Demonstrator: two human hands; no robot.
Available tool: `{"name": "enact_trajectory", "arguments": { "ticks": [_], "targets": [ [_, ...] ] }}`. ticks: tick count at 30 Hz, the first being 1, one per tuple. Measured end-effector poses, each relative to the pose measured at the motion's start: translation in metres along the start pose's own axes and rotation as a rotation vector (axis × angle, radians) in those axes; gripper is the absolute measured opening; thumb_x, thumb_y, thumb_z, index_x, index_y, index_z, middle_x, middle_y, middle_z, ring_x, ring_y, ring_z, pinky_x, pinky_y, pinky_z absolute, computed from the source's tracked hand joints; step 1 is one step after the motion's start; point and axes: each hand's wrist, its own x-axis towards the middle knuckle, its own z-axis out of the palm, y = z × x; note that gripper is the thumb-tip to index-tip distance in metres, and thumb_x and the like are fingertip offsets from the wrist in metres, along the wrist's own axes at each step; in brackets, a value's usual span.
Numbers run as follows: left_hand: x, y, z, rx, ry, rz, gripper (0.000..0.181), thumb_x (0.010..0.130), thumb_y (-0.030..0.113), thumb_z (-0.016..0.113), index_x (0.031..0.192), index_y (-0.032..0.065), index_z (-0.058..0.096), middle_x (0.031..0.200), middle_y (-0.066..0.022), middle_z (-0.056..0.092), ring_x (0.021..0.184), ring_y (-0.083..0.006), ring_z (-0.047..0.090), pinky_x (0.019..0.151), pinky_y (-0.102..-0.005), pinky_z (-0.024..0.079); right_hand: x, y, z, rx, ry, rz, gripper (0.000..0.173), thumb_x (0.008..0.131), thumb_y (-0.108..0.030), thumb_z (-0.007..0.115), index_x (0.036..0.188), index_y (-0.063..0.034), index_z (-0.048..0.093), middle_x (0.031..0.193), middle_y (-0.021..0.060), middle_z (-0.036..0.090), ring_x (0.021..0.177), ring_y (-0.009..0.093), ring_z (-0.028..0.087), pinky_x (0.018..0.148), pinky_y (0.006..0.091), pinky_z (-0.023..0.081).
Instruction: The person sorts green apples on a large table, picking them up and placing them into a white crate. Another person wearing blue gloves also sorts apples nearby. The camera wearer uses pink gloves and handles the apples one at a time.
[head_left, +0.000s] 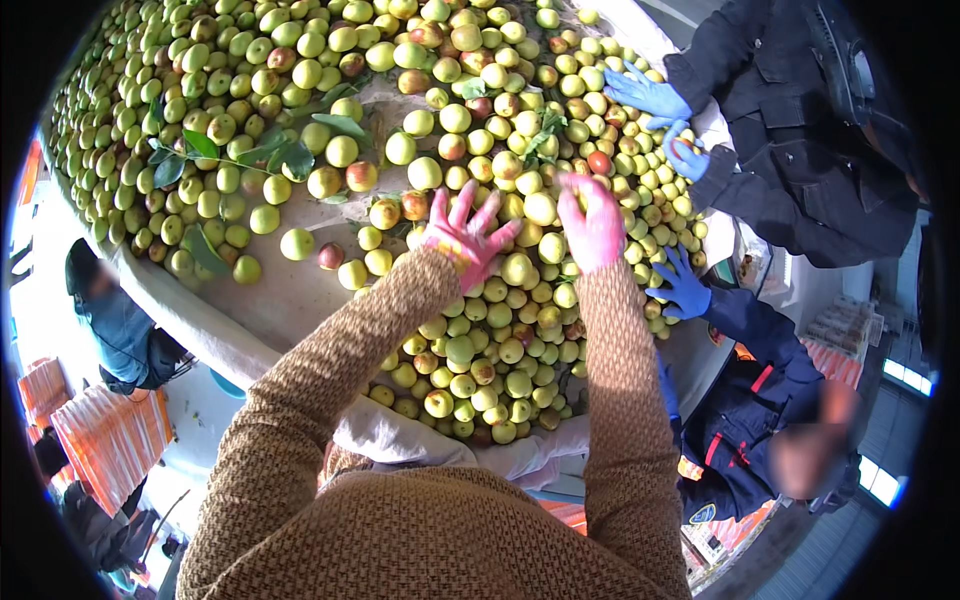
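Observation:
Both my hands wear pink gloves and reach over a wide heap of green-yellow jujubes, some blotched reddish brown. My left hand is palm down with fingers spread, on or just above the fruit. To its right, my right hand has bent fingers and blurred fingertips; whether a fruit is inside them cannot be told. Close beyond its fingers lies a red jujube. A dark red jujube is left of my left hand, on a thinly covered stretch of the pale table surface.
A pale cloth-covered rim borders the table. Leafy sprigs lie among the fruit. At right, blue-gloved hands of one person and a blue-gloved hand of another touch the heap. Orange-striped stacks stand at lower left.

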Motion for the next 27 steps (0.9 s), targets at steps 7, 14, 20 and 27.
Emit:
{"name": "enact_trajectory", "arguments": {
  "ticks": [7,14,20,27],
  "targets": [
    [-0.051,0.008,0.008,-0.156,0.213,0.094,0.057,0.069,0.038,0.069,0.121,0.0182,0.06,0.143,-0.0171,0.037,0.131,-0.037,0.035,0.097,-0.0625,0.035,0.091,-0.061,0.069,-0.461,-0.321,-0.037,0.029,0.09,-0.03,0.048,0.116,-0.0235,0.058,0.119,0.009,0.057,0.105,0.031,0.06,0.09,0.0428,0.048],
    [-0.077,0.027,0.017,-0.203,0.208,0.104,0.066,0.066,0.036,0.071,0.126,0.0146,0.054,0.142,-0.0128,0.039,0.131,-0.0328,0.038,0.101,-0.0578,0.036,0.133,-0.047,0.089,-0.825,-0.549,-0.096,0.041,0.091,-0.038,0.049,0.126,-0.0176,0.046,0.119,0.0156,0.054,0.103,0.037,0.059,0.086,0.0492,0.048],
    [-0.088,0.028,0.016,-0.227,0.188,0.179,0.058,0.069,0.033,0.071,0.121,0.0143,0.056,0.139,-0.0158,0.042,0.127,-0.0313,0.042,0.098,-0.0595,0.038,0.101,-0.059,0.079,-0.652,-0.682,-0.133,0.043,0.083,-0.046,0.063,0.114,-0.0177,0.057,0.112,0.0145,0.054,0.103,0.034,0.059,0.088,0.0446,0.048],
    [-0.116,-0.011,-0.045,-0.485,0.353,0.177,0.045,0.065,0.009,0.068,0.109,0.0124,0.06,0.112,-0.0089,0.057,0.099,-0.0287,0.058,0.078,-0.0419,0.05,-0.019,-0.053,0.053,-0.467,-0.423,-0.065,0.047,0.078,-0.04,0.069,0.115,-0.0134,0.057,0.107,0.0155,0.057,0.095,0.034,0.061,0.082,0.0421,0.051]
  ]
}}
